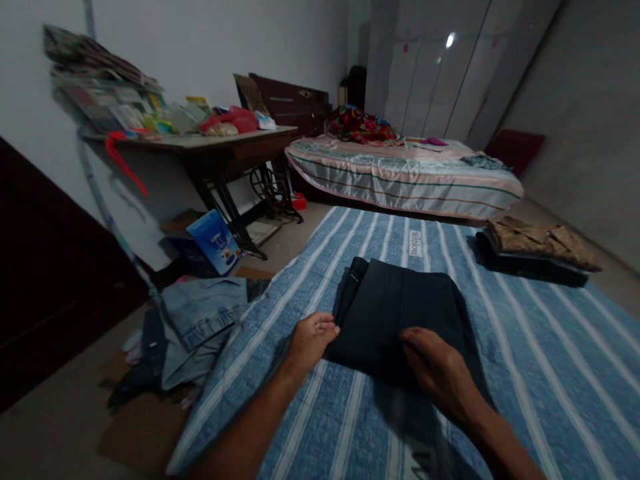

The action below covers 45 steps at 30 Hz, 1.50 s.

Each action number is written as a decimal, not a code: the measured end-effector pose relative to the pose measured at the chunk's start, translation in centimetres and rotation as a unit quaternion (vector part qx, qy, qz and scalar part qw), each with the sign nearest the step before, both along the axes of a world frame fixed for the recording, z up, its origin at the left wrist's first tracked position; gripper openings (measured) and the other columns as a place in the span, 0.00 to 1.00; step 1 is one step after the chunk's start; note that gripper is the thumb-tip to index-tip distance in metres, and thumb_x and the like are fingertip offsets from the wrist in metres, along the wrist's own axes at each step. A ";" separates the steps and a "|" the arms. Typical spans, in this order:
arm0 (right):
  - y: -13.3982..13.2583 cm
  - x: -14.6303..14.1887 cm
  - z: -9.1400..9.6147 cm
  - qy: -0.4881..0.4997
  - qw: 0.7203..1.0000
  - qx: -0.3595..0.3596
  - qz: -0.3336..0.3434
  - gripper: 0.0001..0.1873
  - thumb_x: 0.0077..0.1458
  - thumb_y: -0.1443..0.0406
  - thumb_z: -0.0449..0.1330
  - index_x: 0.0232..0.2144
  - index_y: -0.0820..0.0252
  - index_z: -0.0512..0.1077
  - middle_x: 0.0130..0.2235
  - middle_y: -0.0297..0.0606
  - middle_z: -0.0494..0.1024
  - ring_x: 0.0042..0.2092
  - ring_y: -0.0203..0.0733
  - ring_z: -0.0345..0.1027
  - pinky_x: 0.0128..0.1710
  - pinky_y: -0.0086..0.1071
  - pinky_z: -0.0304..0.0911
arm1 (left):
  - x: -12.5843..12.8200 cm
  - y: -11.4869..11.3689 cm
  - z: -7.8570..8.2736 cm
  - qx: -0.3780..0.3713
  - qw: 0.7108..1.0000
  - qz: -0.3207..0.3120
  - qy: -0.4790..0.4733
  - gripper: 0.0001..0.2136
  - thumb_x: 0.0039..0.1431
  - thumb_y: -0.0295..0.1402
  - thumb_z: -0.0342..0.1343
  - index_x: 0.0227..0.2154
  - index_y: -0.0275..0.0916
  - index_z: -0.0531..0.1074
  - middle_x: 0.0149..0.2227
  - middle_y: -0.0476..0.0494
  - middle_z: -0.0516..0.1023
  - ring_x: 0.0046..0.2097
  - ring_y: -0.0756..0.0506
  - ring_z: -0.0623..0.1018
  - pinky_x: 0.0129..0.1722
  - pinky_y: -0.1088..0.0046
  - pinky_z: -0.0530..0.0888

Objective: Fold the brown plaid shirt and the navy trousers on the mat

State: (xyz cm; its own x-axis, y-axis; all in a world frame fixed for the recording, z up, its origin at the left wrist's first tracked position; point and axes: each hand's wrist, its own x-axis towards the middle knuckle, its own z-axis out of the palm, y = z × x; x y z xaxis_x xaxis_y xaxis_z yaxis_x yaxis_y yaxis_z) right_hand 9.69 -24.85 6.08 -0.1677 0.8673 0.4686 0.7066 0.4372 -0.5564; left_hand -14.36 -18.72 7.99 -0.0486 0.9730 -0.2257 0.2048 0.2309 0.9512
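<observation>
A dark folded garment (400, 307), like trousers, lies on a blue-and-white striped mat (525, 347) in front of me. My left hand (310, 340) is at the garment's near left corner, fingers curled and pinching its edge. My right hand (437, 370) lies on the near edge of the garment, fingers bent down over the cloth and gripping it.
A pile of folded clothes (537, 250) sits at the mat's far right. Loose denim clothes (200, 323) lie on the floor to the left. Behind stand a cluttered sewing table (220, 143), a blue box (215, 241) and a low bed (405, 173).
</observation>
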 end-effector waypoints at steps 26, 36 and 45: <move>8.0 -4.5 -1.7 -0.192 0.976 0.002 0.106 0.13 0.56 0.75 0.47 0.37 0.61 0.70 0.31 0.38 0.71 0.32 0.39 0.64 0.32 0.28 0.61 | -1.5 -0.7 -1.2 0.065 0.992 -0.096 0.056 0.07 0.53 0.34 0.51 0.26 0.44 0.75 0.27 0.51 0.76 0.32 0.48 0.75 0.34 0.74 0.70; 7.9 -4.1 -2.0 -0.096 0.986 0.058 0.124 0.12 0.59 0.74 0.46 0.36 0.61 0.69 0.29 0.37 0.69 0.31 0.37 0.65 0.30 0.28 0.61 | -1.1 1.8 -0.1 -0.037 0.991 -0.120 -0.041 0.09 0.48 0.34 0.54 0.31 0.38 0.75 0.32 0.45 0.79 0.37 0.45 0.78 0.38 0.71 0.72; 8.5 -4.4 -2.3 -0.048 0.986 0.098 0.126 0.12 0.59 0.73 0.47 0.35 0.61 0.70 0.28 0.36 0.70 0.31 0.36 0.65 0.30 0.28 0.61 | 1.6 4.4 2.2 -0.120 0.968 -0.167 -0.143 0.20 0.45 0.32 0.63 0.43 0.34 0.70 0.50 0.33 0.74 0.50 0.41 0.74 0.48 0.66 0.69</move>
